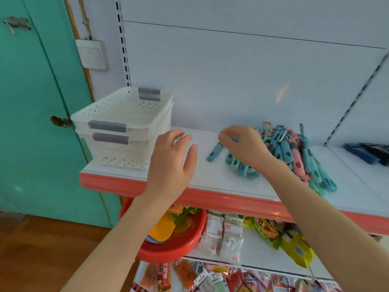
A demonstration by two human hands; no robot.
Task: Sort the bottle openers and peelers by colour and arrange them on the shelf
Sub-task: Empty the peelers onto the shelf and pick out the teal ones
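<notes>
Watching from the side. Right hand (244,146) is bent over the left end of the pile of peelers and openers (294,150) on the shelf (221,180). Thumb and forefinger look pinched together on a teal piece (235,139), though the knuckles hide most of the contact. Left hand (172,163) hovers above the shelf with fingers spread and relaxed, holding nothing, just beside the stacked white baskets (126,127). One blue tool (214,152) lies apart, left of the pile.

Judgement: these tools are light, stiff plastic with smooth handles, and the blade heads at the far ends may be sharp. Blue, teal and pink handles overlap, so lifting one may drag its neighbours. Best hold is mid-handle, pinched across the width, away from the blade.
</notes>
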